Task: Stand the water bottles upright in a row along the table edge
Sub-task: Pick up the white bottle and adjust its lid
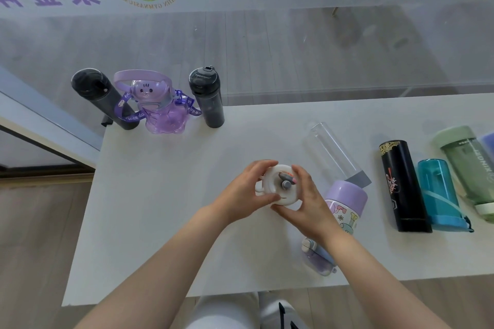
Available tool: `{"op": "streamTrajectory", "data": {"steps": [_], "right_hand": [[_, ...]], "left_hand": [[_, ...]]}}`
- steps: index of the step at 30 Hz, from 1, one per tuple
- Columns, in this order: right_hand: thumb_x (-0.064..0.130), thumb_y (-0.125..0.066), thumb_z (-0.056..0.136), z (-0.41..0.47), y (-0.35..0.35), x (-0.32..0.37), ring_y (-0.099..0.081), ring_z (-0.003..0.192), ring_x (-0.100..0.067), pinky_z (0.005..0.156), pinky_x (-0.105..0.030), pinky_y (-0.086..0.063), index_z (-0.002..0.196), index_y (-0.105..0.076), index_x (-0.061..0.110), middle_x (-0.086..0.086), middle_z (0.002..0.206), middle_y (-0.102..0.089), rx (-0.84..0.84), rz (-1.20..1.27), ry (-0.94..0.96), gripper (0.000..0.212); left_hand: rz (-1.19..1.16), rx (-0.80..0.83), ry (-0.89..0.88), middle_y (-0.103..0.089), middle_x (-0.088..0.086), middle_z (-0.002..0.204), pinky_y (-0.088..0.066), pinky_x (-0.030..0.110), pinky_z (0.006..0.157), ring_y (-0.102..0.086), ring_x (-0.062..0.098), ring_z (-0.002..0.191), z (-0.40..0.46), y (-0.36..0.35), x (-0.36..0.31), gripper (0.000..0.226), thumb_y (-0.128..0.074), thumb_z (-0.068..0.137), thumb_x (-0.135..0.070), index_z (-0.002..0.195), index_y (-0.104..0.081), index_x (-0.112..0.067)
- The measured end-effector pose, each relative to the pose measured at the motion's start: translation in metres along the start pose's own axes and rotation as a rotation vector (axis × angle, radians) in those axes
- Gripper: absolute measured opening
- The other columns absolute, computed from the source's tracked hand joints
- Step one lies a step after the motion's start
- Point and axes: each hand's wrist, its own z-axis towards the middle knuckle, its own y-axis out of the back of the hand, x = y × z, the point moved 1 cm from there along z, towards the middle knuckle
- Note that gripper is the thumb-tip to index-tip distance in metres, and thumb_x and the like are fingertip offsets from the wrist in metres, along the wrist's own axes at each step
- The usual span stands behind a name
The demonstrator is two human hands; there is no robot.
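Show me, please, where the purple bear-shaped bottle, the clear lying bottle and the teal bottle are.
purple bear-shaped bottle (160,112): head view, on its translucent body.
clear lying bottle (332,152): head view, mid-barrel.
teal bottle (438,192): head view, on its side wall.

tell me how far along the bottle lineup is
Done: three stand upright at the far left edge, a dark bottle, the purple bear bottle and a black bottle. In hand: the left hand and right hand grip a white-lidded bottle. Left: the clear, black, teal and green ones look to be lying down at right; the lilac-lidded one's pose is unclear.

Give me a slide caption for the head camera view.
Both hands grip a white-lidded bottle; three bottles stand at the table's far edge.
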Motion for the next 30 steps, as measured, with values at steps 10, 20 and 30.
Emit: {"op": "streamTrajectory", "data": {"steps": [10, 20, 30], "right_hand": [[0.034, -0.082, 0.072, 0.033, -0.001, 0.006, -0.045, 0.124, -0.005, 0.097, -0.024, -0.041, 0.143, -0.025, 0.03, 0.012, 0.137, -0.043, -0.102, 0.005, 0.026, 0.091], [0.04, -0.079, 0.067, 0.114, -0.001, 0.032, -0.05, 0.115, -0.014, 0.094, -0.041, -0.047, 0.137, -0.028, 0.033, 0.011, 0.13, -0.043, -0.101, 0.001, 0.04, 0.087], [0.027, -0.08, 0.072, 0.19, -0.009, 0.062, -0.049, 0.111, -0.013, 0.091, -0.035, -0.046, 0.134, -0.032, 0.024, 0.009, 0.127, -0.044, -0.086, -0.004, 0.112, 0.079]], "left_hand": [[0.291, -0.084, 0.248, -0.029, -0.002, 0.154, -0.017, 0.03, 0.116, -0.024, 0.015, 0.142, -0.006, 0.029, 0.073, 0.074, -0.063, 0.085, -0.048, 0.146, -0.03, -0.023], [0.731, -0.201, 0.385, -0.027, 0.008, 0.157, -0.014, 0.049, 0.115, -0.024, 0.029, 0.144, -0.015, 0.041, 0.125, 0.067, -0.031, 0.087, -0.047, 0.147, -0.033, -0.016], [0.791, -0.187, 0.396, -0.033, 0.006, 0.154, -0.016, 0.046, 0.114, -0.03, 0.026, 0.141, -0.013, 0.04, 0.129, 0.064, -0.035, 0.086, -0.04, 0.145, -0.037, -0.018]]}}
